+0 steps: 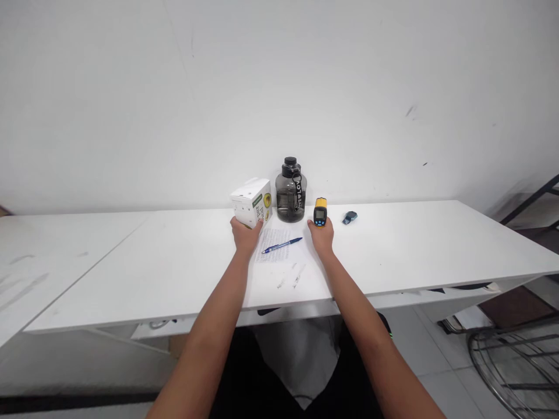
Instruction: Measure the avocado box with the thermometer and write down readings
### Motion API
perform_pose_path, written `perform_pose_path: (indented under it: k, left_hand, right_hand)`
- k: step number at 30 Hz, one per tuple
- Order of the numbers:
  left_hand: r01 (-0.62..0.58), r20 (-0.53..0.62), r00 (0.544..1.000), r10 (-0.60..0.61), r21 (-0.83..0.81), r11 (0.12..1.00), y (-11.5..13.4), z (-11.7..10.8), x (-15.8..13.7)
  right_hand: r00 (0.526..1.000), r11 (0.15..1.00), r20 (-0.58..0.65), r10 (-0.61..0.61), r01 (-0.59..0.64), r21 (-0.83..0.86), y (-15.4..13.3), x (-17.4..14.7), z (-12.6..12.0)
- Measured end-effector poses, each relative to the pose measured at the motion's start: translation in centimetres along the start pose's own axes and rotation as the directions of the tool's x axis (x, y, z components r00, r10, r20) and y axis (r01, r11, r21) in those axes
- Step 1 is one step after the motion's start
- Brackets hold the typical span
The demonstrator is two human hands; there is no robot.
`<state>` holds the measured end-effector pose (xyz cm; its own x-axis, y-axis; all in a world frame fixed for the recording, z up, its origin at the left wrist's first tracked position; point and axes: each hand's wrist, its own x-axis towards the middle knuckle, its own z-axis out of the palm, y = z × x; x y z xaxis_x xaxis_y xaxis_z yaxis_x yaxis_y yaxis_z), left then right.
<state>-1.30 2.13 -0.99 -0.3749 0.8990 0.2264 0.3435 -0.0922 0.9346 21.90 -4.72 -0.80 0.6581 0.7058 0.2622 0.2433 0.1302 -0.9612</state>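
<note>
My left hand (245,234) grips the lower near end of a white box (250,201) with avocado pictures on its right side; the box is tilted, and I cannot tell if it touches the table. In my right hand (322,234) is a yellow and black infrared thermometer (320,213), its small screen and blue buttons facing me. My fingers around its handle are mostly hidden. Between and behind the hands stands a dark see-through water jug (290,195) with a black cap and strap. A blue pen (282,245) lies on a printed sheet of paper (271,256) between my wrists.
A small dark blue object (350,217) lies on the white table (406,244), right of the thermometer. The white wall (279,87) rises behind the table. A metal rack or chair frame (515,361) stands on the floor at the lower right.
</note>
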Motion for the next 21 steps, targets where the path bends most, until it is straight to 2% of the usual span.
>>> perform_pose_path:
  k: [2,5,9,13,18,21]
  left_hand:
    - [0.002,0.003,1.000,-0.002,0.006,1.000,-0.1,0.0,0.1]
    - [-0.005,0.007,1.000,0.004,0.044,0.999,0.0,0.0,0.1]
    - [0.007,-0.028,1.000,0.001,0.285,0.959,0.4,0.1,0.0]
    - [0.008,-0.008,1.000,-0.005,0.408,0.913,0.5,0.3,-0.2]
    - [0.027,0.032,0.998,-0.048,0.468,0.883,0.6,0.4,-0.4]
    - [0.029,0.045,0.997,-0.061,0.509,0.860,0.7,0.4,-0.6]
  right_hand:
    - [1.000,1.000,-0.011,-0.022,0.022,0.012,0.5,0.1,0.3]
    - [0.995,1.000,-0.093,-0.029,0.029,-0.004,1.1,0.3,0.6]
    - [0.987,0.983,-0.144,-0.069,0.043,-0.179,1.5,0.6,0.3]
    - [0.989,0.905,-0.039,-0.140,0.112,-0.410,1.9,1.0,-0.5]
    - [0.985,0.819,0.084,-0.148,0.170,-0.548,2.4,1.1,-0.8]
    - [0.982,0.739,0.141,-0.127,0.189,-0.647,1.9,1.0,-1.0]
